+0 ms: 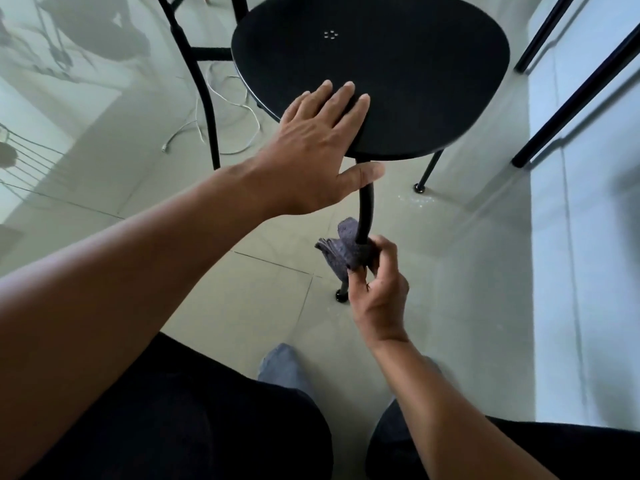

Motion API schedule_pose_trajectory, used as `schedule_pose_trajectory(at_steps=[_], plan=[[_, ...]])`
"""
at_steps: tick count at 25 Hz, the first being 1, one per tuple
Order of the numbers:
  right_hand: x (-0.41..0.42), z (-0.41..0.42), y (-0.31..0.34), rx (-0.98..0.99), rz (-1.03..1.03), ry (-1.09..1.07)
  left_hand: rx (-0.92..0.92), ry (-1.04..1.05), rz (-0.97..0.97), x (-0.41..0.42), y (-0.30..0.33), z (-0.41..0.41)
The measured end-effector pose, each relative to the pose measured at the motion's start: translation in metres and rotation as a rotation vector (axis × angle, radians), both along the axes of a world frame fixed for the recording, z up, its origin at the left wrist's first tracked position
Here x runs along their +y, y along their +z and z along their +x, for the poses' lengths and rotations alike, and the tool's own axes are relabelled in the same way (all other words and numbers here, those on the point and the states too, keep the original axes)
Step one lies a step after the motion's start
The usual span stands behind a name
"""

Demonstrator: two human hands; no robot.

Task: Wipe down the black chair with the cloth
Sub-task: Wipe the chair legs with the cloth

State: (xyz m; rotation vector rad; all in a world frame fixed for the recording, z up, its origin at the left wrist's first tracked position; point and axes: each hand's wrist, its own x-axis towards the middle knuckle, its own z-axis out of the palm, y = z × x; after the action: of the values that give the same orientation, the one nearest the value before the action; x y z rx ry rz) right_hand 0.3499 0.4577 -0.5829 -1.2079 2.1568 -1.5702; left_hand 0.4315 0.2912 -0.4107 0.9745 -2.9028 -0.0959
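The black chair (415, 71) stands on the tiled floor in front of me, its round seat filling the upper middle of the head view. My left hand (311, 147) lies flat on the near left edge of the seat, fingers straight, thumb below the rim. Under the seat, my right hand (375, 285) grips a dark grey cloth (341, 247) wrapped around the chair's front leg (365, 209), a little above its foot. Part of the cloth sticks out to the left of the leg.
White cables (221, 109) lie on the floor left of the chair, beside its back leg. Black metal legs of other furniture (571, 102) slant at the right. A light wall or panel (588, 271) runs along the right. My knees and a foot fill the bottom.
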Motion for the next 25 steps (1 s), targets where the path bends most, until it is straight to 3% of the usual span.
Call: schedule_pose_trajectory(at_steps=[3,5,10,14,19,25], plan=[[0.002,-0.002,-0.011,-0.116,0.234,0.037,0.037,0.017,-0.012,0.004,0.001,-0.002],[0.0,-0.004,0.001,-0.152,0.257,0.027,0.041,0.022,-0.009,0.007,0.004,-0.003],[-0.008,-0.01,0.08,-0.072,-0.016,-0.004,-0.018,0.066,0.08,0.008,0.013,-0.005],[-0.024,-0.022,0.116,-0.318,-0.157,0.096,-0.008,0.03,0.13,-0.001,0.029,-0.006],[-0.014,-0.001,0.034,-0.097,-0.029,0.045,-0.036,-0.022,0.052,-0.008,0.029,-0.002],[-0.009,-0.012,-0.093,-0.386,0.603,0.074,0.016,0.06,-0.1,0.004,-0.002,-0.007]])
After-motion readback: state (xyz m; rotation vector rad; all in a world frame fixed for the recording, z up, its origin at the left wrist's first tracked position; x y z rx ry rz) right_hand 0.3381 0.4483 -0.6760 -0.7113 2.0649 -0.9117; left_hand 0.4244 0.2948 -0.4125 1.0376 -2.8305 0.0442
